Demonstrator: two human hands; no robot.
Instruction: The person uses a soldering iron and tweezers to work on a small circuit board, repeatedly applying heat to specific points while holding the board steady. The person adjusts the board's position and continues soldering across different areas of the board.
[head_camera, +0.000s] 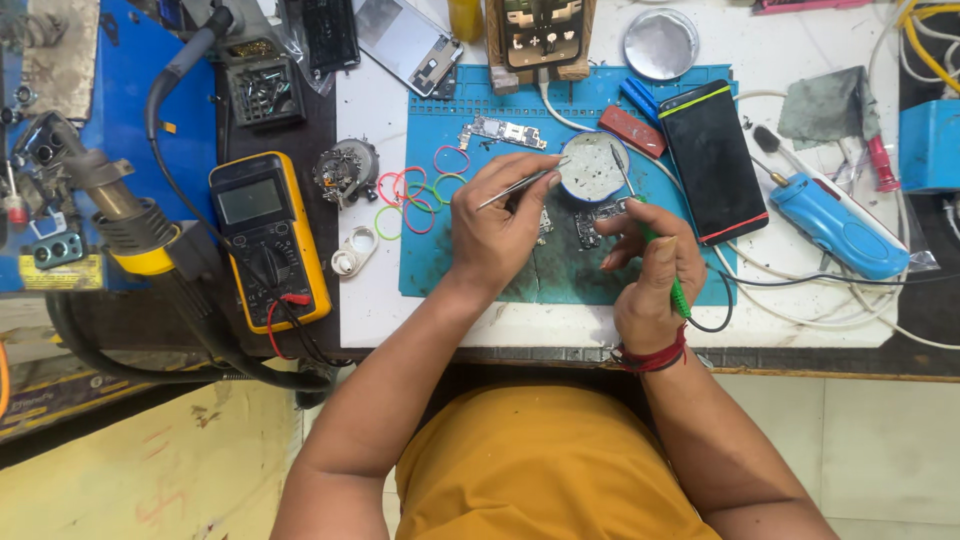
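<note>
- A person in an orange shirt works over a blue repair mat (440, 270) on a white bench, seen from above.
- The left hand (495, 230) is closed around a pair of metal tweezers (520, 184), pinched between thumb and fingers; the tips point away from the hand toward a round tin (592, 167) of grey paste just beyond the fingertips.
- The right hand (650, 275) grips a thin soldering iron (640, 215) with a green handle, fingers wrapped narrowly round it; its metal tip runs up past the fingers to the edge of the tin.
- Between the two hands, just under the fingertips, lies a small dark circuit board (592, 222) on the mat; part of it is hidden by the left hand.
- Beyond the left hand's knuckles sit loose coloured rubber bands (415, 195), and farther out a yellow multimeter (268, 238).
- Outward of the right hand lies a black phone (712, 160) with a red and green rim, then a blue hand tool (838, 225).
- A red thread band (652, 357) circles the right wrist.
- A second bare board (500, 132) rests on the mat, beyond the tweezers.
</note>
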